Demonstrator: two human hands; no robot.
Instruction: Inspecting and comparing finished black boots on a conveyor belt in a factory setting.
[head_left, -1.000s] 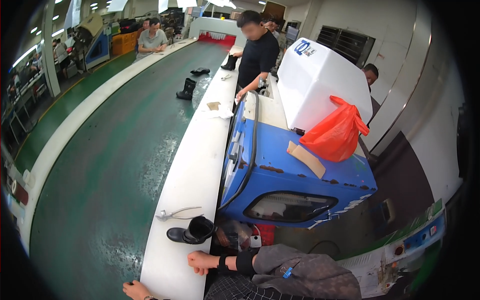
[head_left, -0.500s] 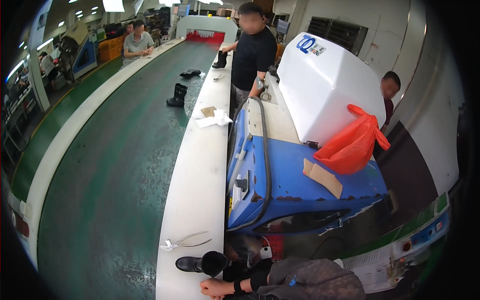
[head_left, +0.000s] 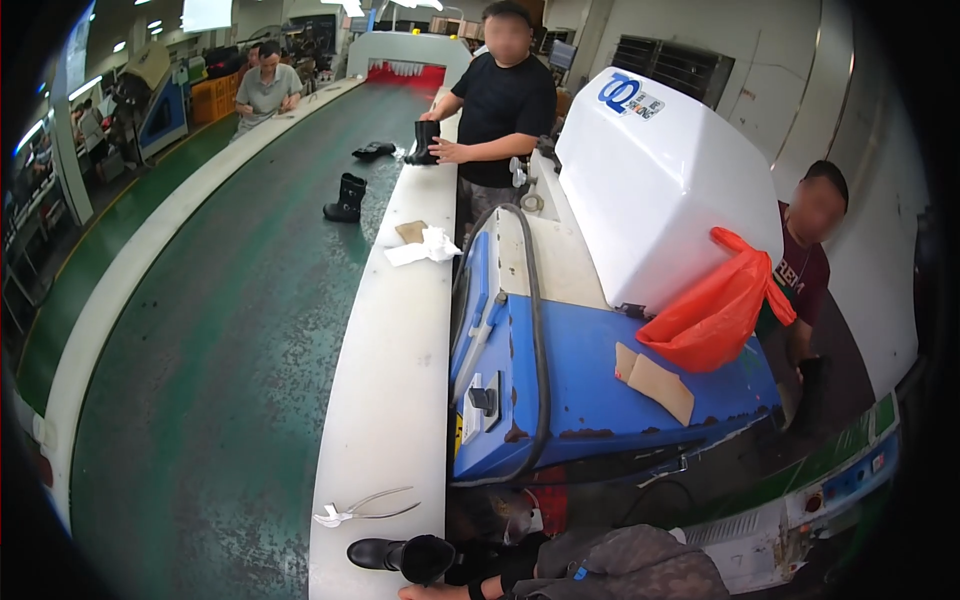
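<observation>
At the lower edge my left hand (head_left: 432, 592) reaches in from the right, a black band at its wrist. The frame cuts it off, so its fingers are hidden. Just above it a black boot (head_left: 426, 556) rests on the white ledge (head_left: 385, 400) beside the conveyor, toe to the left and shaft opening toward me. I cannot tell whether the hand touches it. Metal pincers (head_left: 370, 507) with splayed handles lie farther up the ledge. My right hand does not show.
On the green belt (head_left: 220, 350) stand a black boot (head_left: 347, 198) and another lying down. A co-worker (head_left: 505, 100) holds a boot at the far ledge. To the right is a blue machine (head_left: 600, 360) bearing a red bag (head_left: 710, 310) and cardboard. Another person (head_left: 805, 240) stands behind it.
My left hand has dropped lower, partly out of frame. The co-worker at the ledge now has both hands on the boot. The person at the right has come farther into view.
</observation>
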